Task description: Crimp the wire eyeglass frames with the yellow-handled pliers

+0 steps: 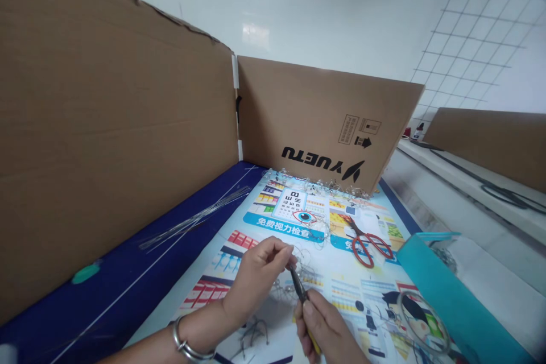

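Cardboard panels screen the counter. Nearer than the red-handled scissors and left of them, the left hand's fingers pinch thin wire, probably light, springy, best held near its end; the right hand grips pliers.

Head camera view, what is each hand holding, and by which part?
The right hand holds pliers by the yellow grip. The left hand pinches near their tip; whether it holds anything cannot be told.

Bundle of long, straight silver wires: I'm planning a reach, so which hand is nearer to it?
The left hand: it is right of the straight silver wires in the picture; the right hand, holding yellow-handled metal pliers, is farther right.
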Available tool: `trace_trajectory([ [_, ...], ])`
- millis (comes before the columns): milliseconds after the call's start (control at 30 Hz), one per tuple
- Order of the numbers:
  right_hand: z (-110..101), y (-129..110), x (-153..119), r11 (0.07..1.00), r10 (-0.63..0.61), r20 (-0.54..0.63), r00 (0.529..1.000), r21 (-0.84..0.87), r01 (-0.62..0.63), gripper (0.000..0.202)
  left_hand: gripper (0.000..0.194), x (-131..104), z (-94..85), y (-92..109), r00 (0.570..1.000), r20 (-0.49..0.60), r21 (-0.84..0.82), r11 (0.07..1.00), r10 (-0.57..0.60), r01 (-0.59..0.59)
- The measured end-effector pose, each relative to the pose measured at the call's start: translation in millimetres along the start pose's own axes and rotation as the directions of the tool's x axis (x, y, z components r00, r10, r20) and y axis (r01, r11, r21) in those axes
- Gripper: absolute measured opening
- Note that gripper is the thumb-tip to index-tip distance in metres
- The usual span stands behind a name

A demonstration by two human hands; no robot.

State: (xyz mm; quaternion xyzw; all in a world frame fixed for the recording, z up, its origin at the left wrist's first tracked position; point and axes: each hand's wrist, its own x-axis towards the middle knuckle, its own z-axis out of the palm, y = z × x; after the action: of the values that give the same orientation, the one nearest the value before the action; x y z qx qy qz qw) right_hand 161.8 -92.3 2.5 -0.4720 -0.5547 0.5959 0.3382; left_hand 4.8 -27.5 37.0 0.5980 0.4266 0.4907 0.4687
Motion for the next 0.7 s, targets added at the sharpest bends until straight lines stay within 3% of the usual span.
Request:
trace_trajectory([
  [333,2,-5,-3,0.996,0.087,-0.068,0.994,0.009,-0.086,0.051,0.024,0,1.3,-4,1.0,0.002,-0.004,1.0,0.002,-0.002],
  [500,5,-11,-5,0.981,0.19,-0.096,0.977,0.056,-0.186,0.053,0.022,-1,1.2,-7,0.999,-0.018,0.05,0.998,0.036,-0.035],
  [700,7,-9,-5,0.981,0.185,-0.091,0.978,0.079,-0.179,0.055,0.021,-1,0.9,-6,0.997,-0.038,0.086,0.995,0.062,-0.059],
])
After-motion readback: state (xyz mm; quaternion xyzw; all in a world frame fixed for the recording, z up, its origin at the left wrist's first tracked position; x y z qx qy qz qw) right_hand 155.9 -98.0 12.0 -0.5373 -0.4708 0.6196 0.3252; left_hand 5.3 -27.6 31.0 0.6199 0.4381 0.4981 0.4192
